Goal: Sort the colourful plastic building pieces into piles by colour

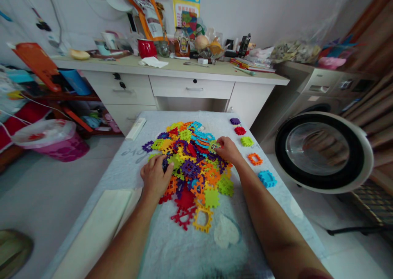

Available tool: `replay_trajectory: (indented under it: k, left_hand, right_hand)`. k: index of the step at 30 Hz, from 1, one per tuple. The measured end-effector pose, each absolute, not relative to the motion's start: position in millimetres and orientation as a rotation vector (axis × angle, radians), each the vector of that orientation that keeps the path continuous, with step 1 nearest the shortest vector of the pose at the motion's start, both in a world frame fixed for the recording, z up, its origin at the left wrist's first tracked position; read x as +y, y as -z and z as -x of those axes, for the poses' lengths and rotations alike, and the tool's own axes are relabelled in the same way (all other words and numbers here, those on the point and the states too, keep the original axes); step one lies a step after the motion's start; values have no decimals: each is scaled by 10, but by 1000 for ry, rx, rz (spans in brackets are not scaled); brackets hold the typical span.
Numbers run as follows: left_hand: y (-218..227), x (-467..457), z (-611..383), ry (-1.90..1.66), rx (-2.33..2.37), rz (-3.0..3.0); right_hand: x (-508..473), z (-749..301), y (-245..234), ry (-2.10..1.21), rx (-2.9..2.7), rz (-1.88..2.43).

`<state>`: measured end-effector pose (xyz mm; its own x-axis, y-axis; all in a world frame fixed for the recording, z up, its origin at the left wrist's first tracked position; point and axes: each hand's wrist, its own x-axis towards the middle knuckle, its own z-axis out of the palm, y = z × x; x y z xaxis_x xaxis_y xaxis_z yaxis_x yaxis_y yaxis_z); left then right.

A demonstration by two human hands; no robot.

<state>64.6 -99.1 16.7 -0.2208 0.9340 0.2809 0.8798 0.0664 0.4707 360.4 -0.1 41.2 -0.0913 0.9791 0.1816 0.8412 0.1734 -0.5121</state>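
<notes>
A heap of toothed plastic tiles (pixel 190 168) in purple, green, yellow, orange, red and blue covers the middle of the cloth-covered table (pixel 196 258). My right hand (pixel 229 150), at the heap's right side, is closed in a pinch on a green lattice tile (pixel 213 146). On the left edge of the heap rests my left hand (pixel 155 175), thumb and forefinger apart, touching tiles near a dark purple one (pixel 165 164). Along the table's right side runs a row of tiles: purple (pixel 235 121), red (pixel 240 130), green (pixel 247 141), orange (pixel 255 159) and blue (pixel 267 178).
A white box-like object (pixel 136 129) lies at the table's far left corner. Folded white material (pixel 104 217) is at the near left. Beyond the table stands a cluttered desk (pixel 193 76). A washing machine with its round door (pixel 324 152) swung out is on the right.
</notes>
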Motion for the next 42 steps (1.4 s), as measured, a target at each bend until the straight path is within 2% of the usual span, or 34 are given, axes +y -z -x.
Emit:
replay_trajectory:
  k: [8,12,16,26,36,42]
  left_hand:
    - [-177,-999,-658,-863,2227,-1905]
    - [-174,-992,-651,-845,2224,-1907]
    - [-183,-997,-651,-836,2216,-1902]
    - [-192,-1004,-652,-852,2209,-1899]
    - [-167,-1001,-645,-827,2217,-1920]
    - [-164,-1002,-650,-844,2208,-1908]
  right_hand:
    - [1,-3653,-472,-348,-1763,1476]
    - [-55,-3610,-499,-281,-1915,1449]
    - [-96,-3640,-539,-470,-2178,1380]
    - [-120,-3621,-559,-449,-2166,1698]
    - [-106,-3594,-559,-545,-2111,1706]
    - [-130,-3534,-499,-477,-2076,1716]
